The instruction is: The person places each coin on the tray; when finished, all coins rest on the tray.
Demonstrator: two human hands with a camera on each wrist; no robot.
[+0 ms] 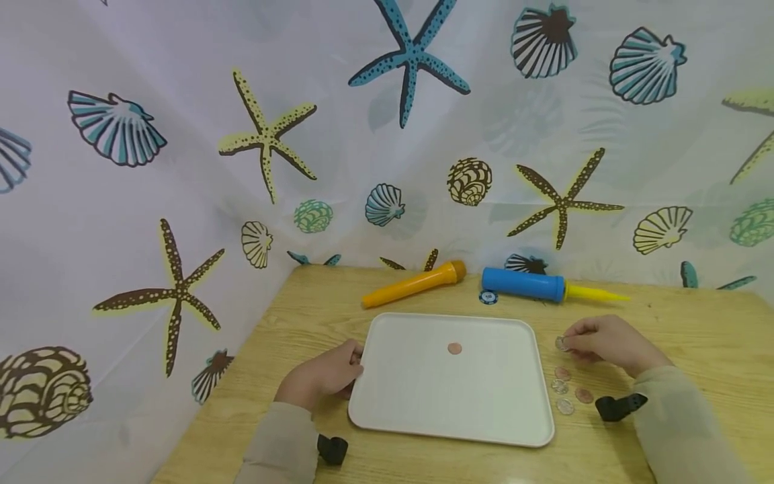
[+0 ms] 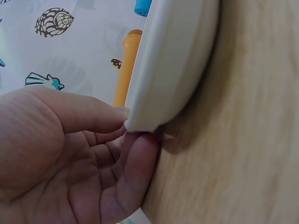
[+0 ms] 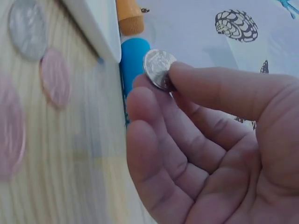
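Note:
A white rectangular tray [image 1: 447, 403] lies on the wooden table, with one copper coin [image 1: 455, 348] on it. My left hand [image 1: 329, 373] grips the tray's left edge; in the left wrist view the thumb is on top of the rim and the fingers curl beneath it. Right of the tray, my right hand [image 1: 607, 343] pinches a silver coin [image 3: 158, 69] between thumb and fingers. Below that hand, several loose coins lie on the table: a copper coin [image 1: 563, 373], a silver coin [image 1: 559, 386], another copper coin [image 1: 584, 395] and another silver coin [image 1: 565, 406].
Behind the tray lies an orange toy microphone [image 1: 414, 284]. To its right is a blue pump [image 1: 523, 284] with a yellow nozzle, and a blue-and-white poker chip [image 1: 488, 297] beside it. A patterned cloth [image 1: 338, 161] hangs along the table's back and left.

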